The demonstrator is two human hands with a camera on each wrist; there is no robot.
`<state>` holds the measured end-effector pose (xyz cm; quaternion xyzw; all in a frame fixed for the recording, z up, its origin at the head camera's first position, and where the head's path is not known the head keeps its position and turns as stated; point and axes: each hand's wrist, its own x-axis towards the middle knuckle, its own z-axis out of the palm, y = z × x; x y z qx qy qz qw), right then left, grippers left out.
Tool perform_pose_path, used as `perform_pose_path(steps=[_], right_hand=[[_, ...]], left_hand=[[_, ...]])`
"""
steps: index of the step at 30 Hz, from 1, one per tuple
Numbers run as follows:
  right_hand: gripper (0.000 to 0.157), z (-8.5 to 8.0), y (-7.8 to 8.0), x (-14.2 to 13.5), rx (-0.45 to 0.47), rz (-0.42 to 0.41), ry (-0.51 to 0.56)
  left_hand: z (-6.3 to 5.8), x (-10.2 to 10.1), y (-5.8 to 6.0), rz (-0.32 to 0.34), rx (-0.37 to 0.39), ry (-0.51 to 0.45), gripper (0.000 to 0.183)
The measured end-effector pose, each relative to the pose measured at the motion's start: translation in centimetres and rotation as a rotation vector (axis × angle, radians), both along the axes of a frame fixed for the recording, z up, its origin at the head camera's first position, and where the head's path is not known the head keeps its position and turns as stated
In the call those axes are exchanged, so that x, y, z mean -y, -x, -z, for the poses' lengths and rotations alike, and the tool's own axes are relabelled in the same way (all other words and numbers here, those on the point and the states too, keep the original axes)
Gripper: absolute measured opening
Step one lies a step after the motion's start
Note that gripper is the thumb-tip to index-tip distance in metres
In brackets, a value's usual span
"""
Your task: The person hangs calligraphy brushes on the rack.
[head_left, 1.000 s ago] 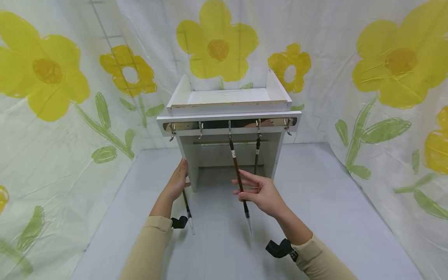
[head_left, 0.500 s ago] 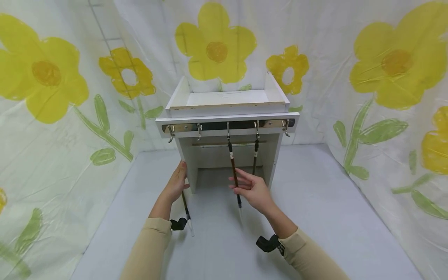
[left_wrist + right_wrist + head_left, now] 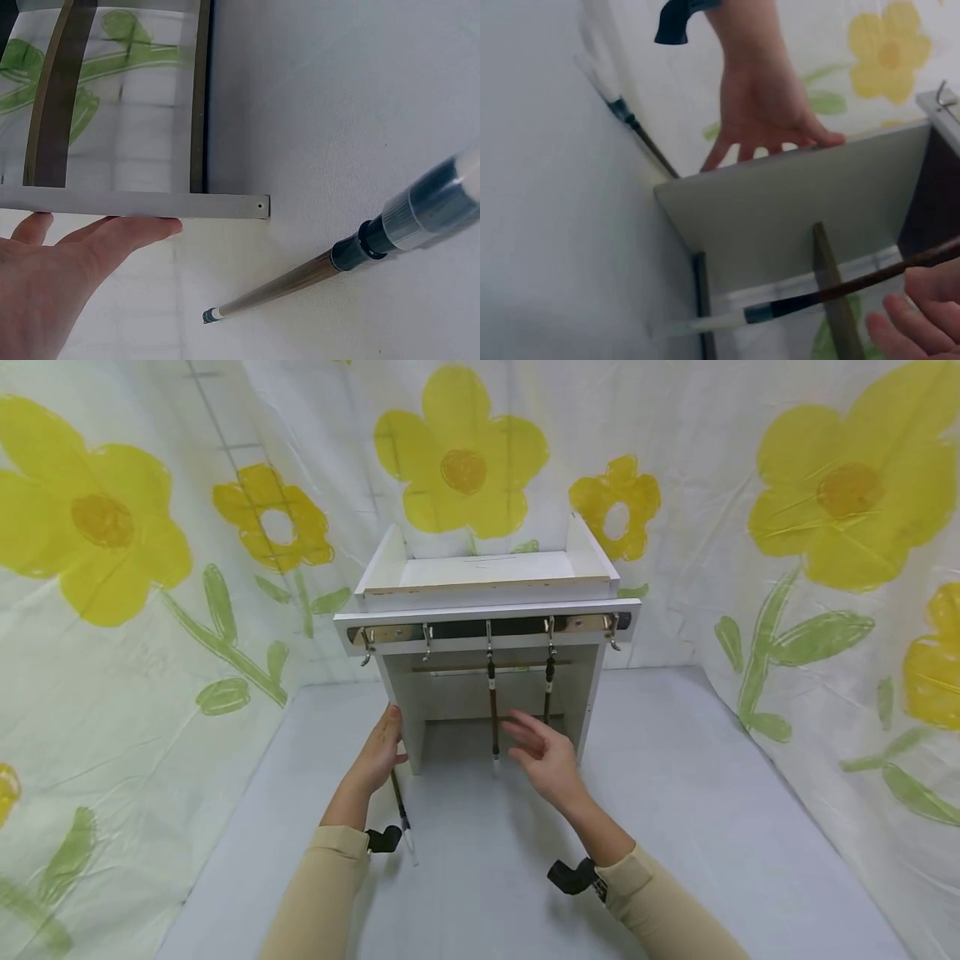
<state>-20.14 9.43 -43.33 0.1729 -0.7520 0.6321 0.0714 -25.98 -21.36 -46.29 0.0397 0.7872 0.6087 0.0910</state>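
Observation:
A brown-handled writing brush with a clear cap on its tip hangs straight down from the middle hook of a white wooden rack. Just to its right is my right hand, fingers extended and apart from the handle. A second brush hangs from the hook on the right, its lower part behind my hand. My left hand presses extended fingers against the rack's left side panel. On the table outside that panel lies a third capped brush, partly hidden in the head view by my left hand.
A metal hook strip runs along the rack's front; its two left hooks and far-right hook hold nothing. An open tray forms the rack's top. The rack stands on a pale table before a flower-printed curtain.
My right hand has let go of the middle brush, after moving left with it. The brush, tilted before, now hangs vertically. My left hand has stayed on the side panel.

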Motion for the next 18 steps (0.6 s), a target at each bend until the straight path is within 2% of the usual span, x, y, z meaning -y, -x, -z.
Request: perform_pose_path(steps=[5,9,11,14,16,18], right_hand=[[0.049,0.1,0.7,-2.0,-0.169,0.068,0.086],[0.043,-1.6,1.3,-4.5,-0.368,0.186,0.217],[0.039,-2.1,1.8,-5.7,-0.432,0.269,0.267],[0.040,-2.3,2.7,-7.2,-0.424,0.379,0.293],[0.047,-2.0,3.4,-7.9,-0.348,0.396,0.305],[0.056,-1.3,4.1,-8.5,-0.232,0.378,0.296]], left_hand=[[0.5,0.1,0.3,-0.009,-0.034,0.012,0.070],[1.1,0.2,0.6,-0.018,-0.060,0.038,0.074],[1.1,0.2,0.5,-0.018,-0.056,0.032,0.074],[0.4,0.1,0.2,-0.011,-0.030,0.020,0.073],[-0.3,-0.1,-0.1,-0.004,-0.016,0.015,0.072],[-1.1,-0.4,-0.5,0.001,-0.005,0.018,0.071]])
